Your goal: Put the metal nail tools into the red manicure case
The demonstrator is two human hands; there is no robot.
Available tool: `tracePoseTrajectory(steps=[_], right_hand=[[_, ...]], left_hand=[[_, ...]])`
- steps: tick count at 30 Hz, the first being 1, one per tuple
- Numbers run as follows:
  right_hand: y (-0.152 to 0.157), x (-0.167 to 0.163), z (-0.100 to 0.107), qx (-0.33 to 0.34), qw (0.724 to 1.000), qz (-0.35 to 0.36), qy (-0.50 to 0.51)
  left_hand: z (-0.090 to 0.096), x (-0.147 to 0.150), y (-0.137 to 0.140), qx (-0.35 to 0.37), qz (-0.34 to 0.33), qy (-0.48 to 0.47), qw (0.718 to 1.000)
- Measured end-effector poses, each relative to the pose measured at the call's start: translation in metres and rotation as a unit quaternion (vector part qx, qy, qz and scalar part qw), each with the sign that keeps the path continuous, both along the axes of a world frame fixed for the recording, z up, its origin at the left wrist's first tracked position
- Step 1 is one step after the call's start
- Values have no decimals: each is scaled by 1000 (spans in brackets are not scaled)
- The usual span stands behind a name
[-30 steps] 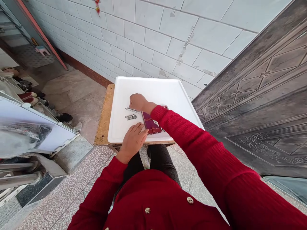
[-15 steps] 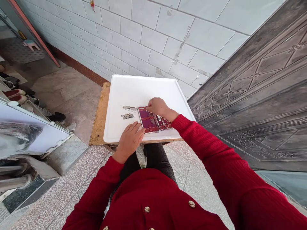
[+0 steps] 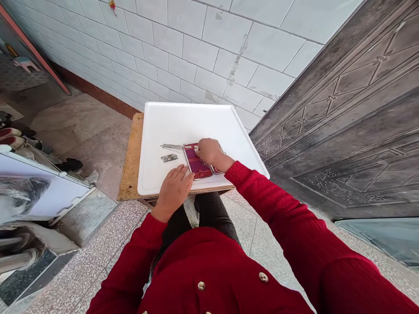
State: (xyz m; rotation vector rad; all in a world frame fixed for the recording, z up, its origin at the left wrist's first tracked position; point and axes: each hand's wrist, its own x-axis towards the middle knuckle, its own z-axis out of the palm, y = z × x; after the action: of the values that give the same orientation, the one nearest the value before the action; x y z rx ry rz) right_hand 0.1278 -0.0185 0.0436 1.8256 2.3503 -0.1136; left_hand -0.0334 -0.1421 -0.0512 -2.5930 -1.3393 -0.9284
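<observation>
White tiled wall [image 3: 176, 54] fills the far side. To the right, a dark carved panel [image 3: 347, 144] runs at a slant. Person in a red knit top [image 3: 203, 266], standing at a wooden worktop [image 3: 128, 179]; its bare wood shows mostly along the left side. On it, a white tray [image 3: 186, 122] with a raised rim.

Open case [image 3: 195, 167] lies on the near part of the tray, right of centre. Left leaf purple inside, with a row of reddish loops across it; right leaf mostly hidden under the other arm's wrist.

Left hand [image 3: 173, 189] rests palm down at the tray's near edge, fingers extended and close together, thumb slightly apart at the case's near left corner. Contact with the case: cannot tell. Right hand [image 3: 209, 151] is over the far part of the case, fingers curled in narrow; anything pinched there is hidden.

Slim metal tools [image 3: 170, 146] lie roughly side by side just left of the case. Nearer the person, small flat metal pieces [image 3: 169, 158], just beyond the left fingers.
</observation>
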Motion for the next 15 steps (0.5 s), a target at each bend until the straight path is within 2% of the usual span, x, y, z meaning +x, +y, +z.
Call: tracePoseTrajectory(steps=[7, 12, 15], right_hand=[[1, 1, 2, -31, 998, -38, 36], [5, -4, -2, 1, 999, -37, 24], [8, -3, -2, -31, 996, -56, 63]], left_hand=[[0, 2, 0, 1, 7, -1, 1000], [0, 1, 0, 4, 6, 2, 1000], [0, 1, 0, 8, 7, 6, 1000]])
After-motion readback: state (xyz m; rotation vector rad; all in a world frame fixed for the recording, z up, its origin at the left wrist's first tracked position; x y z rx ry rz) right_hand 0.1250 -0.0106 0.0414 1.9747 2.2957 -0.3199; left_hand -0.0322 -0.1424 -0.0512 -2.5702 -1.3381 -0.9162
